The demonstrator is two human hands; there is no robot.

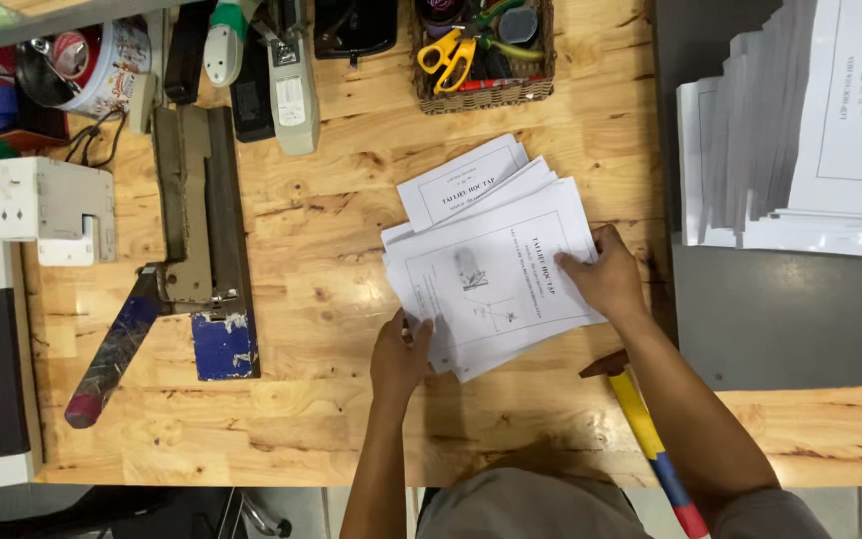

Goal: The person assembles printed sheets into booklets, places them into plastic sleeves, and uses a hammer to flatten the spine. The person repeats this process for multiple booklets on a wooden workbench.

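Observation:
A loose pile of white printed paper sheets point(486, 255) lies fanned out on the wooden table point(331, 210). My left hand point(399, 357) grips the pile's near left corner, thumb on top. My right hand point(606, 274) rests flat on the right edge of the top sheet, fingers pressing it down. The top sheet shows a small drawing and lines of print.
A heavy long-arm stapler point(197, 260) with a taped handle lies at left. A wicker basket point(486, 90) with yellow scissors stands at the back. A tall stack of printed booklets point(800, 140) sits on the grey surface at right. A striped stick point(650, 449) leans near my right arm.

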